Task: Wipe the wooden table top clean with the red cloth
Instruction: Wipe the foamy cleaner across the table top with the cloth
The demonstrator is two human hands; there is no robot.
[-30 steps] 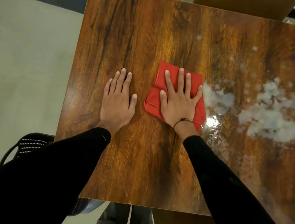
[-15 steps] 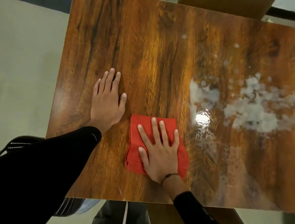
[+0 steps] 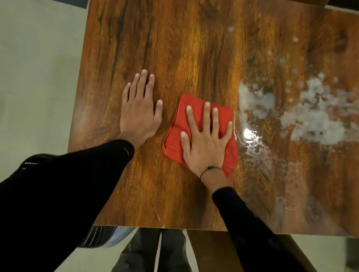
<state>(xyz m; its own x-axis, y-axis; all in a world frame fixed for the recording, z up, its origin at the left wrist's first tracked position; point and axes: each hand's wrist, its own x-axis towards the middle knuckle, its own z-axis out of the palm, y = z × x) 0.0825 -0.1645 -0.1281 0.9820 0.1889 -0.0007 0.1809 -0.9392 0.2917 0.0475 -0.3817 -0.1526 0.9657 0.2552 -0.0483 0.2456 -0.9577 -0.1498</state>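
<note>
the right hand (image 3: 204, 145) lay flat on the red cloth (image 3: 200, 125), fingers straight and spread, pressing it to the wooden table top (image 3: 185, 46) rather than gripping it. the cloth, folded into a thick pad, sat under the palm, its near corner showing by the wrist and its far edge just past the fingertips. it looked soft, light and limp, so it would likely bunch or slide out unless held down with a broad, even palm in its middle; on the wet, glossy surface it probably glided easily. just left of that hand, apart from the cloth, the left hand (image 3: 140, 108) rested flat and open on bare wood, holding nothing. to the right of the cloth, beside its edge, was a shiny wet patch (image 3: 250, 137), and farther off a white foamy smear (image 3: 316, 116) ran toward the right edge, not yet wiped.
</note>
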